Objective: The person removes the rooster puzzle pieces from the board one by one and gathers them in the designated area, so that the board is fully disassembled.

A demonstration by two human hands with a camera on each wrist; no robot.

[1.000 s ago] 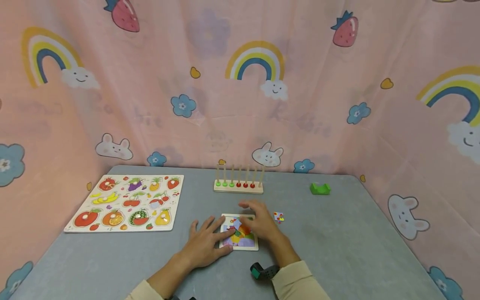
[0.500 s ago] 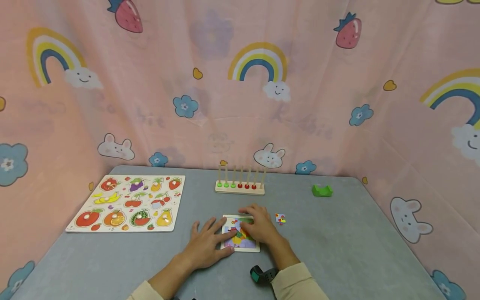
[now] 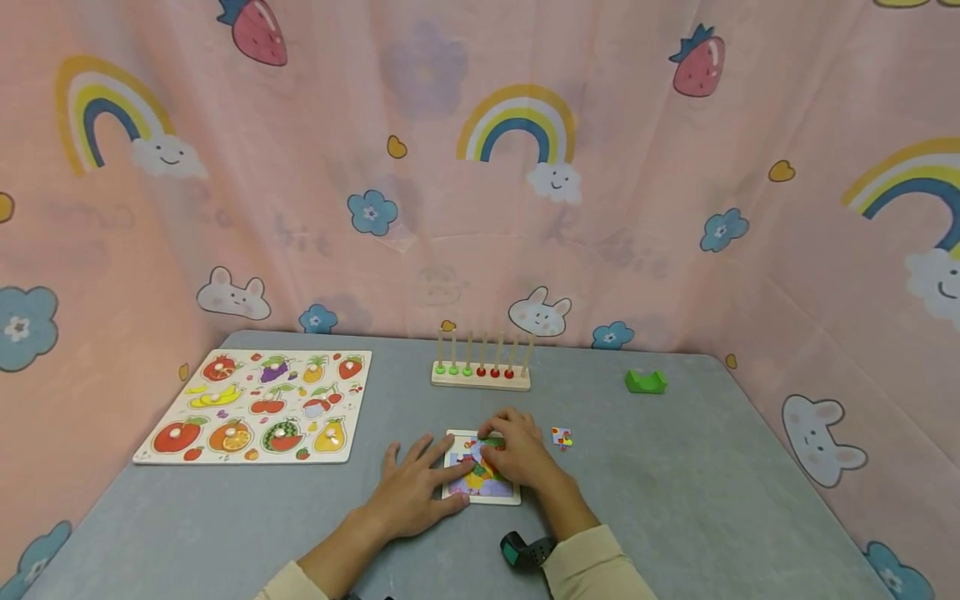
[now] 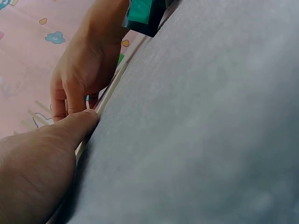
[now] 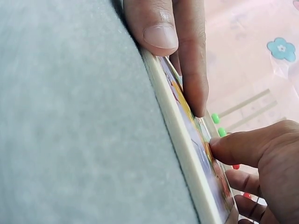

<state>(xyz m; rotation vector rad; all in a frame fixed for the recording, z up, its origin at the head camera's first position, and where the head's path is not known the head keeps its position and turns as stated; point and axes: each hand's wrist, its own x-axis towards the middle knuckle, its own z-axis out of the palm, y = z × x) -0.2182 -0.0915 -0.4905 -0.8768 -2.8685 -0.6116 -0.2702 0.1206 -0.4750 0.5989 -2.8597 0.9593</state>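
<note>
A small jigsaw puzzle in a pale wooden frame [image 3: 483,501] lies on the table before the person, its picture colourful. The left hand [image 3: 408,492] has its fingers spread, with index finger and thumb resting on the frame's left side and picture; its thumb [image 5: 161,37] lies at the rim in the right wrist view. Over the upper right of the picture, the right hand [image 3: 525,454] bends its fingers and pinches a puzzle piece [image 3: 493,442] between thumb and fingertips at the surface. The fingers partly cover this piece. One loose puzzle piece [image 3: 562,437] lies right of the frame.
A fruit peg board [image 3: 240,457] lies at the left. Behind the puzzle stands a wooden peg rack [image 3: 480,380] with green and red beads. A green block [image 3: 646,382] sits at the back right. Patterned pink curtain [image 3: 420,275] surrounds the grey table [image 3: 675,500].
The right hand's raised, spread fingers have come down and closed toward the thumb at the puzzle's upper right. The left hand stays on the frame. The head view has shifted slightly.
</note>
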